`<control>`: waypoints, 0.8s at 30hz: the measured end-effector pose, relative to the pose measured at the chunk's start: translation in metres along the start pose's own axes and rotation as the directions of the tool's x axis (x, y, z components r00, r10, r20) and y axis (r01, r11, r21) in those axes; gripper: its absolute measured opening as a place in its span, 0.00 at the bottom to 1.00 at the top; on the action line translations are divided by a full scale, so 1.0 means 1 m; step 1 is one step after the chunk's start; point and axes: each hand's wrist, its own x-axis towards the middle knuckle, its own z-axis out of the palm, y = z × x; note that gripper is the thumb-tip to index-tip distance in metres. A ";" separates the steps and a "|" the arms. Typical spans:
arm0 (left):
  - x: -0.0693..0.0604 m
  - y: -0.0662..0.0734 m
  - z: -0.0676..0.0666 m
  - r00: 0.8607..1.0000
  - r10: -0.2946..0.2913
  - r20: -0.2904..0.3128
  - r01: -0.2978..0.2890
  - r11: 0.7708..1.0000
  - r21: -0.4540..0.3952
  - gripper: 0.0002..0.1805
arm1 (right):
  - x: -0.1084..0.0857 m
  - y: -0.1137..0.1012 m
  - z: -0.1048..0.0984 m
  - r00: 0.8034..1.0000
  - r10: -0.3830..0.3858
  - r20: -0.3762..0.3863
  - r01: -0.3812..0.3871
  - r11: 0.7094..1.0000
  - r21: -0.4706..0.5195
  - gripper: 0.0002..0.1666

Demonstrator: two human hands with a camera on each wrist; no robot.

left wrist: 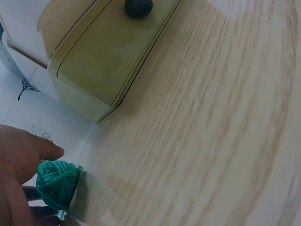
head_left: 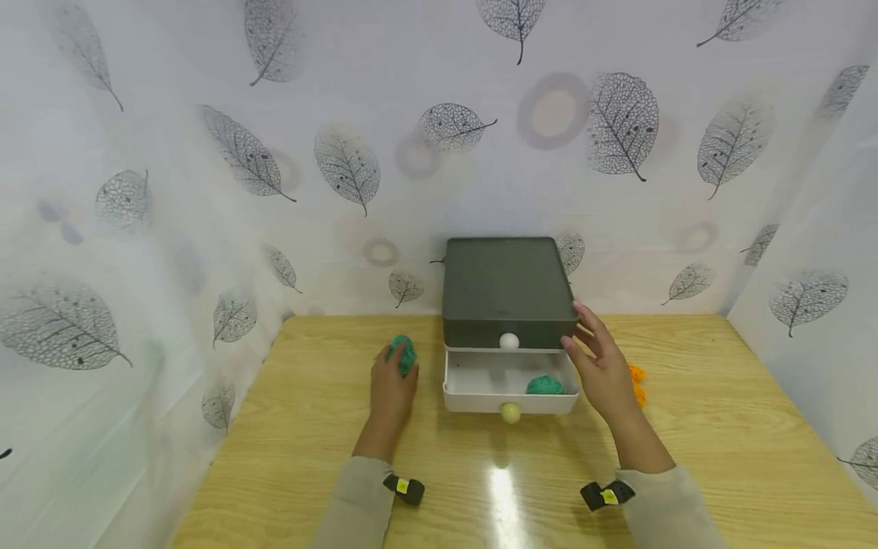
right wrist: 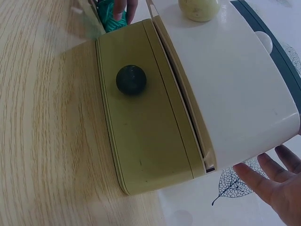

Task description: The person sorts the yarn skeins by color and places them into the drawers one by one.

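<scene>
To the left of a small drawer cabinet [head_left: 507, 278], my left hand [head_left: 394, 385] holds a green yarn ball [left wrist: 57, 184] at the tabletop. Its thumb lies on one side of the ball and the fingers on the other. The cabinet's white middle drawer [head_left: 473, 402] is pulled out, and a second green yarn ball [head_left: 545, 386] lies at its right end. My right hand [head_left: 607, 374] is at the cabinet's right front corner, fingers extended against or close to its side. The olive bottom drawer [right wrist: 146, 136] with a dark knob [right wrist: 131, 80] is closed.
Something orange, perhaps yarn [head_left: 639, 385], lies on the wooden table [head_left: 720, 427] beyond my right hand, partly hidden by it. The closed dark green top drawer has a white knob [head_left: 509, 341]. A leaf-patterned curtain [head_left: 384, 91] surrounds the table's back and sides.
</scene>
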 end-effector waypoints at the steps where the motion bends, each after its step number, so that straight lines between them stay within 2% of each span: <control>1: 0.000 0.000 0.000 1.000 -0.001 -0.006 0.001 1.000 -0.004 0.29 | 0.000 0.000 0.000 1.000 0.001 0.001 -0.001 1.000 0.003 0.37; 12: -0.004 0.002 -0.003 0.999 -0.037 -0.040 0.035 0.999 -0.033 0.23 | 0.000 0.000 0.000 1.000 0.007 -0.001 -0.007 1.000 0.012 0.37; 18: -0.003 0.004 -0.004 0.997 -0.040 -0.063 0.040 0.999 -0.005 0.21 | 0.000 0.002 0.000 1.000 0.000 -0.003 0.000 1.000 0.012 0.37; 24: -0.004 0.002 -0.002 0.997 -0.041 -0.059 0.041 0.999 -0.003 0.20 | 0.000 0.002 0.000 1.000 -0.001 -0.007 0.001 1.000 0.006 0.37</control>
